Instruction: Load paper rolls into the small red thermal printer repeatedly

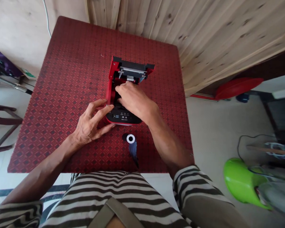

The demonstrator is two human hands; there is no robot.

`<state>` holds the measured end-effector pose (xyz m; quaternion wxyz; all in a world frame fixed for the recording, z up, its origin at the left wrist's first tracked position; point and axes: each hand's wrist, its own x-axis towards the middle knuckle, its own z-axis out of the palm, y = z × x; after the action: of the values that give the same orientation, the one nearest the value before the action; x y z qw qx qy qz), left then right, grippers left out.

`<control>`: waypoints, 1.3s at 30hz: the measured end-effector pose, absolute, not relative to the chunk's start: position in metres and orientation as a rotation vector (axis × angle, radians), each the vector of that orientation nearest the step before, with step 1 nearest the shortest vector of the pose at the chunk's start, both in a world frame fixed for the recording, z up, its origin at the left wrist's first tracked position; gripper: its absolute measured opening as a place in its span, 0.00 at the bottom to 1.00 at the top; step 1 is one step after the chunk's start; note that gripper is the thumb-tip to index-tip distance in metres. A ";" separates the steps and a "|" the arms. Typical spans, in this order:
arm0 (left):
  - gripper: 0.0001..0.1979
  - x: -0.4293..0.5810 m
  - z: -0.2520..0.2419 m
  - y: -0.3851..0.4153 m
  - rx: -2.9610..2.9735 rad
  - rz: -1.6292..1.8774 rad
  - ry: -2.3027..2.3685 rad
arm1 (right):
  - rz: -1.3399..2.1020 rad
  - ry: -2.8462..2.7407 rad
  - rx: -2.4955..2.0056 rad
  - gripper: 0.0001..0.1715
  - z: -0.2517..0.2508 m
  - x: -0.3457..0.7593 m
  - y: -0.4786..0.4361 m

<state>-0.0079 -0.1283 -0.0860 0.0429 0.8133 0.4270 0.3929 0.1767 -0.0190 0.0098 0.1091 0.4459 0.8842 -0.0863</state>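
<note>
A red and black label printer (124, 117) stands on the table with its lid (133, 68) raised, showing the print mechanism under it. My left hand (91, 122) grips its front left corner, thumb at the front edge and fingers on the top panel and side. Inside the open compartment is my right hand (135, 98), its fingers curled down; their tips, and whatever they hold, are hidden. In front of the printer sits a small roll of dark ribbon (133, 148) with a white core ring (130, 138), its loose end trailing toward me.
The table (68, 76) has a red patterned cover. Wooden planks (152, 19) line the far side. On the left is a dark wooden stool (2, 120). A bright green plastic item (239, 180) stands on the floor at right, near a dark cable (239, 144).
</note>
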 end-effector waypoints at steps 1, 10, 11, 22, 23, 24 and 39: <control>0.35 -0.008 -0.086 -0.128 2.491 1.205 1.301 | -0.246 2.619 1.306 0.21 0.010 0.178 -0.018; 0.35 -0.010 -0.083 -0.124 2.464 1.223 1.293 | -0.252 2.941 1.506 0.09 0.028 0.199 -0.047; 0.35 -0.010 -0.083 -0.124 2.462 1.219 1.297 | -0.270 3.014 1.554 0.08 0.032 0.207 -0.054; 0.34 -0.007 -0.080 -0.122 2.442 1.232 1.310 | -0.814 2.829 2.632 0.12 -0.073 0.318 -0.068; 0.34 -0.007 -0.080 -0.121 2.446 1.232 1.303 | -0.867 2.790 2.630 0.12 -0.084 0.318 -0.068; 0.34 -0.008 -0.080 -0.121 2.456 1.237 1.291 | -0.907 2.760 2.622 0.13 -0.092 0.316 -0.069; 0.30 -0.009 -0.078 -0.125 2.502 1.087 1.417 | -1.205 2.687 2.103 0.16 -0.042 0.312 -0.155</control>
<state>-0.0094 -0.1250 -0.0777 0.0336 0.8134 0.4607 0.3535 0.3122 -0.1554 -0.0417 -0.2366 0.5647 0.7215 -0.3235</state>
